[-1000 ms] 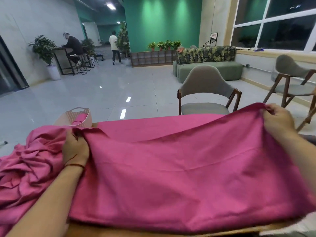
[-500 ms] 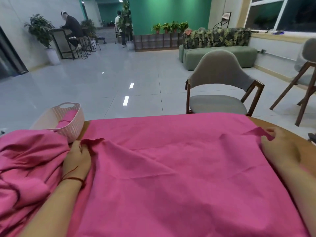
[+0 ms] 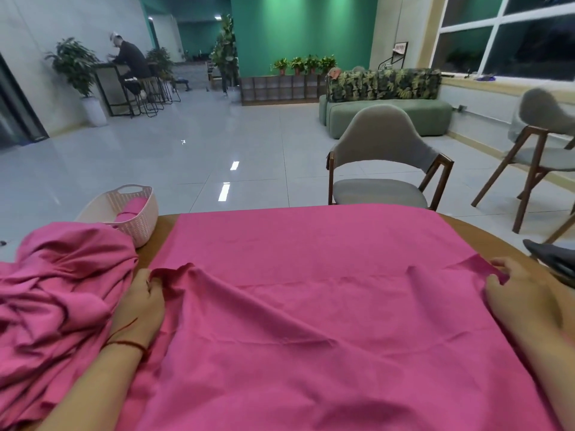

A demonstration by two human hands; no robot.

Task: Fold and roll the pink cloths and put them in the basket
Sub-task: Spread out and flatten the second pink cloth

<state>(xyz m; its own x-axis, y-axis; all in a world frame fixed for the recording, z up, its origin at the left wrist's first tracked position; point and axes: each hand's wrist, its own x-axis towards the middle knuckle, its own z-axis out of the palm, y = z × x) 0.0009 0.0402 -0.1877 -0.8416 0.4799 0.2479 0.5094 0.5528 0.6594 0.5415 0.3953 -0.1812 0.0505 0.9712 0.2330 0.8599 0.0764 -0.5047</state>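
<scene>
The pink cloth (image 3: pixel 311 321), held up in the air a second ago, now lies spread flat on the table (image 3: pixel 485 241), right of the basket (image 3: pixel 137 219). The left hand (image 3: pixel 140 309) and right hand (image 3: pixel 522 293) have come down with it and pinch its folded-over edge.

One pink cloth (image 3: pixel 326 290) spread flat across the table (image 3: pixel 160 237), near edge rumpled at both corners; a crumpled pile of pink cloths (image 3: pixel 62 290) heaped at its left, touching the white woven basket (image 3: pixel 144 223), one rolled pink cloth (image 3: pixel 130 210) lying inside
</scene>
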